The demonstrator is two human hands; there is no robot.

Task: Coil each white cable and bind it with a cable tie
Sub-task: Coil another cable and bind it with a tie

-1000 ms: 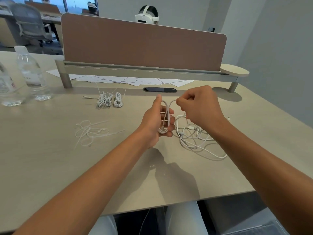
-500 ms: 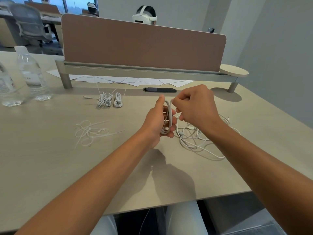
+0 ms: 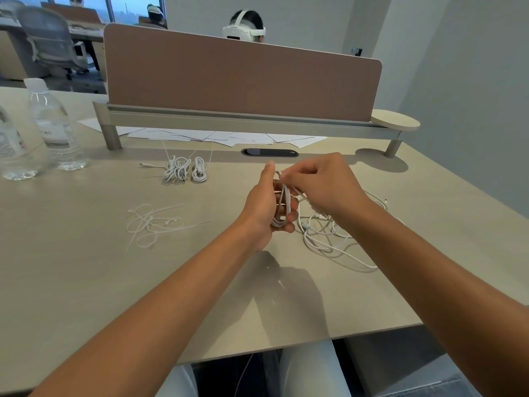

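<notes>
Right hand (image 3: 320, 184) has brought another cable (image 3: 282, 206) loop onto the left hand (image 3: 264, 204)

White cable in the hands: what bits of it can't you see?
- Head view: the looped white cable is partly hidden inside the left hand.
- Its top end is covered by the right hand fingers.
- Plug type: too small to tell.

- I can read no text, brand, number or sign anywhere from my view.
- The nearer water bottle (image 3: 54, 124) on the table (image 3: 86, 267) carries a pale label with a few dark marks, too blurred for me to make out.
- The second bottle (image 3: 11, 150) at the left edge shows a label with a small reddish spot, also unreadable to me.
</notes>
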